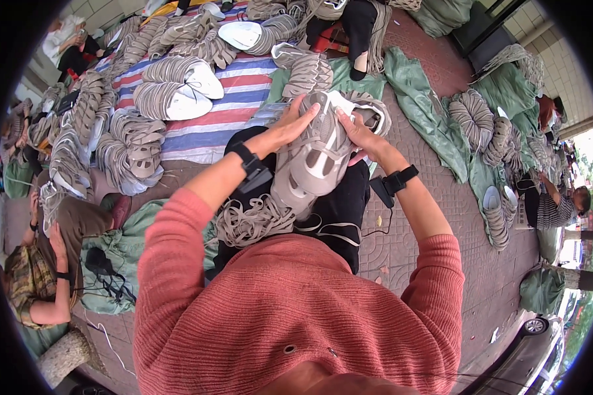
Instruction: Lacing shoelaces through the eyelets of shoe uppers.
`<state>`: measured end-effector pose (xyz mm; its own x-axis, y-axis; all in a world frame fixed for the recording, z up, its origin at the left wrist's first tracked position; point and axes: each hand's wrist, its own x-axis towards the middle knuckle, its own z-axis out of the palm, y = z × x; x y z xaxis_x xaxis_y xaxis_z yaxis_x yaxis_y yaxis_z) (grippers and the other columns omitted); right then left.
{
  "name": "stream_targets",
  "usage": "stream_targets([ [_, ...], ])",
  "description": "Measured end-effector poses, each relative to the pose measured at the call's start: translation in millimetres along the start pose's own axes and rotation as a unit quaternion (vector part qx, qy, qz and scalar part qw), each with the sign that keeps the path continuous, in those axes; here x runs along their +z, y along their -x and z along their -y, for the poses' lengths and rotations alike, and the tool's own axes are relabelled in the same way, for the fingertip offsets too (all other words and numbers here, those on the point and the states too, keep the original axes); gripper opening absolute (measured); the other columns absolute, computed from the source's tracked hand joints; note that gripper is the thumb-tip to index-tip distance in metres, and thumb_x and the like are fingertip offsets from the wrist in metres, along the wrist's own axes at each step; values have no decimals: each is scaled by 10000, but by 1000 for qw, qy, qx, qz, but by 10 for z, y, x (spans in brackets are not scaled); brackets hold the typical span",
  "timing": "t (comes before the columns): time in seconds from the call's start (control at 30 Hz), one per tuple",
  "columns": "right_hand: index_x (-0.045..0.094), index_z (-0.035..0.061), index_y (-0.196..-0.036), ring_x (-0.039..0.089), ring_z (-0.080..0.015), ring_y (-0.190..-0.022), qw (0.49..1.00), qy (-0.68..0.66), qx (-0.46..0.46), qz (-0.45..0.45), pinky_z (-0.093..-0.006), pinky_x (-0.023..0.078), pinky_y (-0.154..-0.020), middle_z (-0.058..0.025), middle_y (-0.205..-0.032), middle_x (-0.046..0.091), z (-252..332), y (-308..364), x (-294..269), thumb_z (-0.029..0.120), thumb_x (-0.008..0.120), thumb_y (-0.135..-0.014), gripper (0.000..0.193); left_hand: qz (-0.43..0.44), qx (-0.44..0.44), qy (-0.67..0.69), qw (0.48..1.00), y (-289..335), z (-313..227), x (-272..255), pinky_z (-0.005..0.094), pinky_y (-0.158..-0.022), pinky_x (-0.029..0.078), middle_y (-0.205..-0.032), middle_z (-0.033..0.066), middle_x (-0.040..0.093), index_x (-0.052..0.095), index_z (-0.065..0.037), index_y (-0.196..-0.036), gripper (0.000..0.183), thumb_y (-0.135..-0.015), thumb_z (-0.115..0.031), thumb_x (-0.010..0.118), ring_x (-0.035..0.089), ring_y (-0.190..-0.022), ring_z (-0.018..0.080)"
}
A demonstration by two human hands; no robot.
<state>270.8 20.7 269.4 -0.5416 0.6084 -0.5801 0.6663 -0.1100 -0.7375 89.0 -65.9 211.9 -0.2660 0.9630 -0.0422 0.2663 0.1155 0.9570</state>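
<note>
Over my lap I hold a beige-and-grey shoe upper (311, 160) with white patches, its rounded toe end toward me. My left hand (295, 124) grips its left side near the collar, fingers along the edge. My right hand (362, 134) clasps the other side, thumb on top near the white tongue area; some of its fingers are hidden beneath. Another beige upper (290, 196) lies below the held one. A tangled bundle of beige shoelaces (252, 221) rests on my lap by my left forearm, and a loose lace trails across my dark trousers.
Stacked shoe uppers (178, 89) lie ahead on a striped sheet (197, 141). Green sacking (418, 108) stretches to the right, with more stacks (471, 118) beyond. A person in a plaid shirt (29, 283) sits at left beside a green sack (115, 253). Another person's foot (358, 69) is ahead.
</note>
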Motion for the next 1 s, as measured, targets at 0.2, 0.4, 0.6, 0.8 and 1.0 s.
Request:
stream_targets([
  [0.2,100,105,-1435,534,-374,-996,999,-4,-13,32,-464,550,-629,-208,-1384,303,45,-6,-152,798,349,-735,1016,132,-121,173,969,41,50,-60,481,-1024,276,-1469,128,201,152,-110,-1440,832,-856,-687,286,222,-1337,274],
  [0.4,191,48,-1411,557,-298,-1013,989,121,-1,86,-396,541,-638,-191,-1373,343,-167,116,12,699,418,-804,919,67,-103,-67,990,376,265,-17,416,-970,350,-1302,272,417,282,-88,-1367,688,-910,-599,231,384,-1234,404],
  [0.6,190,0,-1390,450,-450,-1149,951,184,-240,-64,-426,346,-985,-358,-1277,380,-881,-288,85,573,387,-892,785,128,-91,-177,972,297,136,-60,393,-1054,287,-1360,325,305,91,55,-1403,1078,-755,-738,425,306,-1289,415],
  [0.8,225,0,-1368,421,-459,-1170,949,158,-265,-63,-420,358,-973,-366,-1202,437,-846,-262,132,488,443,-904,707,108,90,-373,917,518,-154,65,476,-1074,244,-1434,329,65,-57,4,-1412,1354,-537,-685,714,155,-1331,457],
  [1.0,232,28,-1379,442,-417,-1167,955,184,-223,-65,-423,370,-962,-314,-1236,448,-856,-456,201,552,372,-893,728,149,75,-305,938,301,144,2,434,-1087,246,-1446,289,88,-71,-26,-1417,1390,-493,-635,769,157,-1345,411],
])
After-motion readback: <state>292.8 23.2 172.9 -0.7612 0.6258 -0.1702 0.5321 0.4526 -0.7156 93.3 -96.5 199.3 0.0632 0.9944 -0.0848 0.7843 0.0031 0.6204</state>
